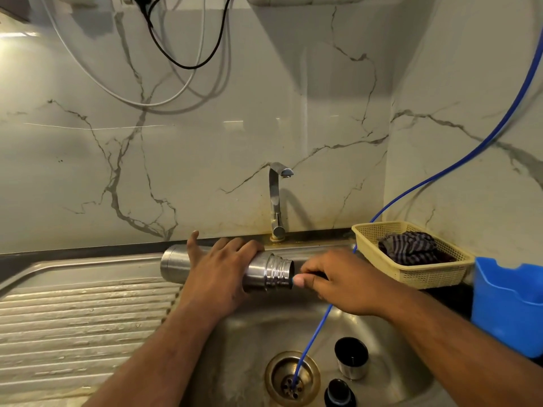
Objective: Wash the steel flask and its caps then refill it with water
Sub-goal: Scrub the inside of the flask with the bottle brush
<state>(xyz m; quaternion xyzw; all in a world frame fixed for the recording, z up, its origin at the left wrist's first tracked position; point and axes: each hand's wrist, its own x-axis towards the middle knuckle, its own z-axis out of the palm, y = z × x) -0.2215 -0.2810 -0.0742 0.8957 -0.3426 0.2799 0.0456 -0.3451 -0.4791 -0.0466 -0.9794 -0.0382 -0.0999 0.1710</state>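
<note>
Marble-look wall [235, 127] fills the back and wraps the right corner. One black cable [188, 64] and one white cable [117, 92] loop at 12 o'clock. One steel sink [241, 333] below, with a ribbed drainboard [73, 318] at 9 o'clock of the bowl.

Both forearms reach in from 6 o'clock. Left hand [217, 268] is palm down, fingers curled over the steel flask [264, 273], thumb sticking up free. Right hand [343, 280] is knuckles up, thumb and fingers pinching a dark item [316, 274] right at the flask mouth; can't tell what it is.

One flask, held horizontal over the sink's back rim, threaded mouth toward 3 o'clock.

One blue bin [505, 304] at 3 o'clock. One yellow basket [426, 274] beside it, with a striped cloth [408, 248] inside. One blue tube [458, 164] drops from 1 o'clock, passes the right hand and ends in the drain [292, 377]. One tap [274, 201] behind the flask, no water running.

Two caps in the bowl, at 3 to 4 o'clock of the drain: steel cup cap [351, 359], open end up, and black inner cap [339, 393].
</note>
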